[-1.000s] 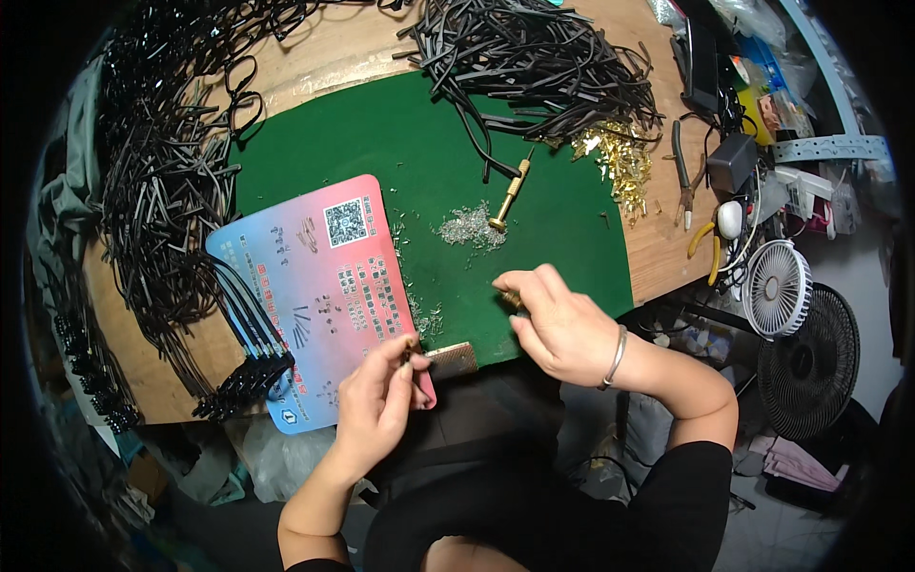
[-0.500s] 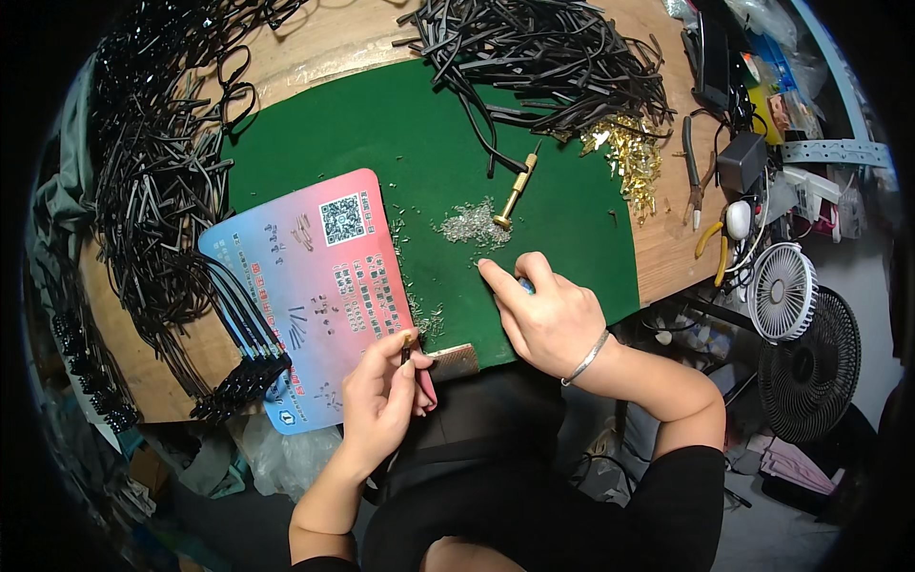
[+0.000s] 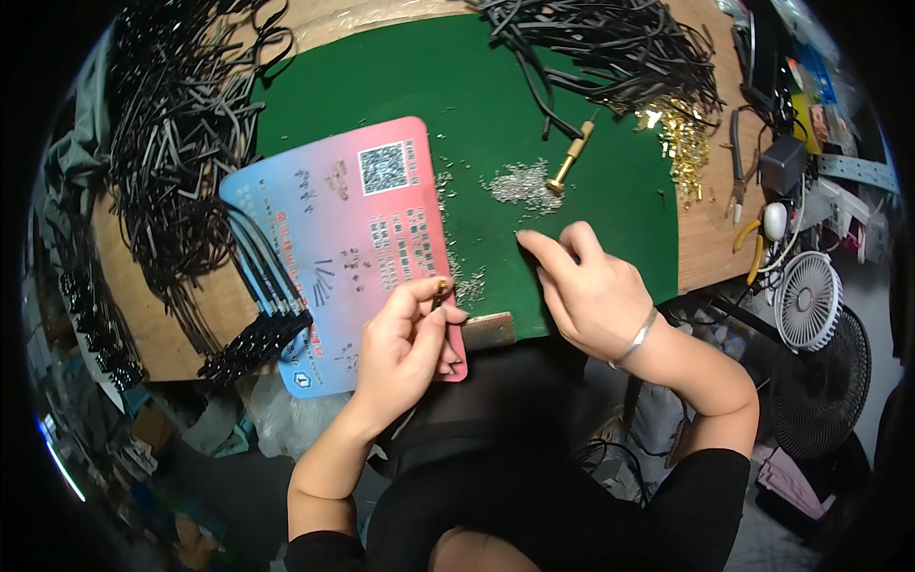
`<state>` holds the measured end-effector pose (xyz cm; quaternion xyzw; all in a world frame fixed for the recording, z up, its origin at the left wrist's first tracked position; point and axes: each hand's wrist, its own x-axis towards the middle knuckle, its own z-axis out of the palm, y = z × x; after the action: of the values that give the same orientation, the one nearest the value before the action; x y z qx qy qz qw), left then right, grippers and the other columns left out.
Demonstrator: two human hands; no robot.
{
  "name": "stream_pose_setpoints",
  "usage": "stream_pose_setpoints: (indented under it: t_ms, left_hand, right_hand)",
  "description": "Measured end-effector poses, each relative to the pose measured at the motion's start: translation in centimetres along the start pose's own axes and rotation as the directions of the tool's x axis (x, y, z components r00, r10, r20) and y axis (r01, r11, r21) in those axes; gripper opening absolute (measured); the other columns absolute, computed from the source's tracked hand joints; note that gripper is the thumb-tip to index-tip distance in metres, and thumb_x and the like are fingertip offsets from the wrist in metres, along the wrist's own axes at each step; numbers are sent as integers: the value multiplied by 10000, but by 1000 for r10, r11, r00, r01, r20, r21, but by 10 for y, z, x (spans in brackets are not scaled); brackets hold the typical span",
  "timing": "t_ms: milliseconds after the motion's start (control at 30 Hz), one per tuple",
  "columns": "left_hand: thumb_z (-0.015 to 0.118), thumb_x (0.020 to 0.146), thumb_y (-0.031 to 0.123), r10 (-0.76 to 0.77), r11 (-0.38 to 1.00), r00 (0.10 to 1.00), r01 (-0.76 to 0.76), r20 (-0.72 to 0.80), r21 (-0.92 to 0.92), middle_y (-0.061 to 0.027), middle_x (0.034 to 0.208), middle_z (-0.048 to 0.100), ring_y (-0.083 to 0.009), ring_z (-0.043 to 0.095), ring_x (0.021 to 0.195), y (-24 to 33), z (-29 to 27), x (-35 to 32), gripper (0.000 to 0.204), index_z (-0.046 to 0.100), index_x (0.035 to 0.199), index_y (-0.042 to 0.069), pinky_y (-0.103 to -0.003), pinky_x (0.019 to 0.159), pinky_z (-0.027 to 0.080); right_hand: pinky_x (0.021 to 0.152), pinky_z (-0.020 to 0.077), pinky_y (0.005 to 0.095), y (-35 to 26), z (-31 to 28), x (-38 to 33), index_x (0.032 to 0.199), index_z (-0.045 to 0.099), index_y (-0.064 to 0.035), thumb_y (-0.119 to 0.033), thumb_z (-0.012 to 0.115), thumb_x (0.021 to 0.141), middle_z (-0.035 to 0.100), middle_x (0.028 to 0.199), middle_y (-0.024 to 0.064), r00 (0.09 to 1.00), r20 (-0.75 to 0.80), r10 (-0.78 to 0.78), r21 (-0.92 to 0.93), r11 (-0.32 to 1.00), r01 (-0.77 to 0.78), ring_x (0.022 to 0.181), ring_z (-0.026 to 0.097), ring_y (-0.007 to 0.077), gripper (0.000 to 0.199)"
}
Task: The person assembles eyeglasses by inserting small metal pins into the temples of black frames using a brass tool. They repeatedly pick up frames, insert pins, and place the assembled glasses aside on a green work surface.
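Note:
My left hand (image 3: 405,348) is closed in a pinch around a small black-and-gold piece (image 3: 439,294), over the right edge of a blue-and-pink printed mat (image 3: 334,238). Its exact kind is too small to make out. On the green mat (image 3: 381,76), the index fingertip of my right hand (image 3: 600,296) reaches down just below a pile of tiny silver screws or pins (image 3: 524,186). The other right fingers are curled, and what they hold is hidden. A brass-coloured screwdriver (image 3: 572,157) lies with its end at the pile.
Black strips, seemingly glasses temples (image 3: 610,52), heap at the back; more (image 3: 181,143) lie left. Gold metal pieces (image 3: 681,143) sit at the mat's right. Pliers (image 3: 738,176) and a white fan (image 3: 808,300) stand further right. A ridged metal block (image 3: 488,330) lies at the front edge.
The whole view has shifted, so the table appears further right and higher. Both hands keep nearly the same places over the mats. A blue bit seen in my right hand earlier is now hidden.

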<state>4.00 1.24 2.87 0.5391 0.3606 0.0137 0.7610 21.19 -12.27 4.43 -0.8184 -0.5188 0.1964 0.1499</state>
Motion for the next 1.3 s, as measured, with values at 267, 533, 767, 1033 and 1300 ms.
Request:
stream_pose_setpoints:
  t_ms: [267, 533, 767, 1033, 1300]
  left_hand:
    - [478, 883, -20, 301, 898, 949, -249, -94, 362, -73, 756, 623, -76, 571, 570, -13, 13, 1, 225, 523, 1103, -22, -231, 518, 472]
    - [528, 825, -25, 505, 724, 855, -344, -120, 598, -169, 817, 648, -251, 659, 653, -23, 19, 2, 247, 555, 1071, -29, -313, 563, 516]
    - [545, 787, -48, 669, 534, 736, -383, -101, 754, -165, 814, 651, -259, 662, 661, -27, 25, 5, 289, 564, 1075, -43, -322, 572, 526]
    - [544, 787, -55, 671, 507, 740, -421, -38, 753, -157, 783, 652, -247, 668, 669, -22, 21, 6, 282, 556, 1069, -45, -316, 579, 529]
    - [541, 787, -61, 621, 551, 783, -427, -12, 717, -155, 776, 648, -265, 666, 676, -15, 21, 7, 289, 557, 1074, -33, -324, 588, 528]
  right_hand:
    - [748, 489, 385, -29, -3, 13, 1198, 494, -122, -110, 491, 864, 533, 972, 127, 928, 342, -147, 535, 843, -64, 848, 560, 297, 334]
    - [664, 512, 400, -28, 3, 10, 1148, 483, -79, -148, 476, 877, 548, 862, 154, 948, 267, -171, 532, 847, 3, 763, 567, 313, 280]
    - [433, 417, 227, -31, -12, 24, 1276, 405, -30, -156, 370, 953, 472, 713, 3, 625, 777, -78, 626, 197, -754, 493, 499, 92, 348]
    - [418, 406, 210, -32, -13, 28, 1270, 409, -18, -156, 374, 948, 483, 702, -6, 635, 769, -67, 624, 292, -725, 495, 486, 68, 352]
    - [525, 499, 355, -18, 28, 11, 1213, 443, -23, -202, 445, 913, 555, 843, 144, 947, 301, -115, 642, 759, -112, 582, 585, 259, 349]
